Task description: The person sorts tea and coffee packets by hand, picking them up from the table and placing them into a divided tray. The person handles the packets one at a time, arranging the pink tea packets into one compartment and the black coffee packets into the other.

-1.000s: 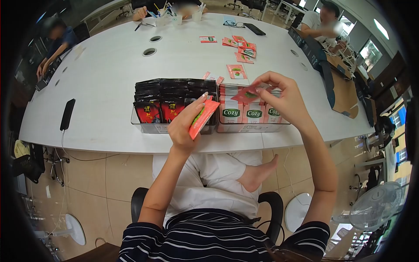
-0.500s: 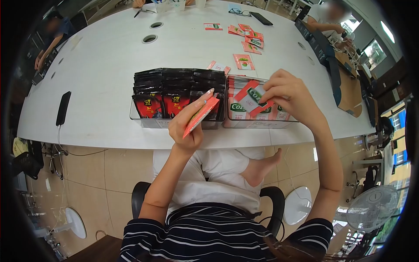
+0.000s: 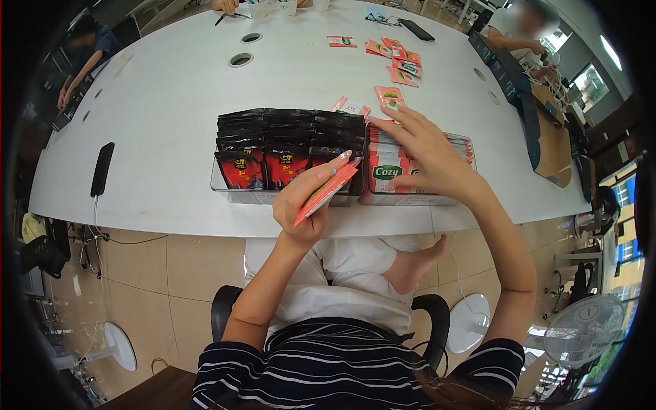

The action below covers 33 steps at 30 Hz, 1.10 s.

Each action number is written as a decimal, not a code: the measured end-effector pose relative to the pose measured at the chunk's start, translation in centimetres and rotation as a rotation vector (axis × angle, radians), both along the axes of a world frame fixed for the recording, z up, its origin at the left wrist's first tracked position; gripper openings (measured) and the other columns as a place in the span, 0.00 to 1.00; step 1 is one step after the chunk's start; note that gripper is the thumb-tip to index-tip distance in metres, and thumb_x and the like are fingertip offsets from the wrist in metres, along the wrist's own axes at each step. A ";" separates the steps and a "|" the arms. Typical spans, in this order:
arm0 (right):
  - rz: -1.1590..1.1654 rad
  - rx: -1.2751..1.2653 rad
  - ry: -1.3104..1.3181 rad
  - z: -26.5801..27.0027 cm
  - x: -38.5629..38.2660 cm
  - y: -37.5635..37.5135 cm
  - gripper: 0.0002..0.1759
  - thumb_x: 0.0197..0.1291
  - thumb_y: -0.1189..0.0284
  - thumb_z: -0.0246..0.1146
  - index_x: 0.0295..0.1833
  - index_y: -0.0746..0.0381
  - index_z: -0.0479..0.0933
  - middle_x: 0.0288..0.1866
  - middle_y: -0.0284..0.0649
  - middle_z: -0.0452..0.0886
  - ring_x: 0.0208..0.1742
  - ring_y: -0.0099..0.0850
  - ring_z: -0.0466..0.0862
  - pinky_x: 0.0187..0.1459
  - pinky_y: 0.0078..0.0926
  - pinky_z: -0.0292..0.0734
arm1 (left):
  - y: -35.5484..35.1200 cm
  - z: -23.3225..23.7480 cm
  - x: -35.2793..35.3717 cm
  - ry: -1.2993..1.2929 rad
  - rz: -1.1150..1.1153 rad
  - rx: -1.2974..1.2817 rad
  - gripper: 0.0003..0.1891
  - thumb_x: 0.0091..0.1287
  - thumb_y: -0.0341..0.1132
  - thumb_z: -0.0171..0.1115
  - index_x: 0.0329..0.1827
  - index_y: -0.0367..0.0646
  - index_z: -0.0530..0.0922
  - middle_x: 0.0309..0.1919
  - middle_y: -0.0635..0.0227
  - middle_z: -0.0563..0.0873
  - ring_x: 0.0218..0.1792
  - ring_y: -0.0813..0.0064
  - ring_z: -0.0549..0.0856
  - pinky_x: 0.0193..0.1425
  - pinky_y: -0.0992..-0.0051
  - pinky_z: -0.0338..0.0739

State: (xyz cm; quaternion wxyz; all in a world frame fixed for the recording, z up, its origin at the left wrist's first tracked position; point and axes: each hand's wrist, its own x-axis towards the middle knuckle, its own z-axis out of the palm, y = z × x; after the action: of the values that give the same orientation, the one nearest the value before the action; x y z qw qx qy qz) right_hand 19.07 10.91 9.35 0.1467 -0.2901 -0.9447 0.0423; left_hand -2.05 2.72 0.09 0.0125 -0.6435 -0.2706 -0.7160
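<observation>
Pink tea packets (image 3: 331,191) are gripped in your left hand (image 3: 302,207), at the front of the coffee bin (image 3: 242,197). Your right hand (image 3: 434,158) spreads its fingers, nothing visible between them, over the tea bin (image 3: 410,200). Beyond it, loose packets (image 3: 389,96) lie on the counter (image 3: 164,150); 1 phone (image 3: 102,169) lies well left.

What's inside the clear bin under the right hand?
The bin holds standing Cozy sachets, with more packed behind the front row. The right hand hides much of the middle, and sachets cover the bottom, so those can't be seen.
</observation>
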 end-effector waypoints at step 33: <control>-0.148 -0.633 0.777 3.1 2.8 -3.3 0.06 0.58 0.80 0.63 0.42 0.68 0.79 0.32 0.35 0.86 0.34 0.14 0.82 0.33 0.11 0.72 | -0.3 -0.9 -0.1 -0.128 -0.054 0.004 0.13 0.75 0.25 0.43 0.54 0.21 0.65 0.49 0.35 0.80 0.39 0.54 0.88 0.35 0.67 0.88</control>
State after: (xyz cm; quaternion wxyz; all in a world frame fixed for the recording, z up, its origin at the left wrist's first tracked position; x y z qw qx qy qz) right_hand 21.82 7.58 12.47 0.3951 -0.3493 -0.7381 0.4209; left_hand -2.13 2.38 -0.80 -0.0229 -0.6035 -0.2520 -0.7561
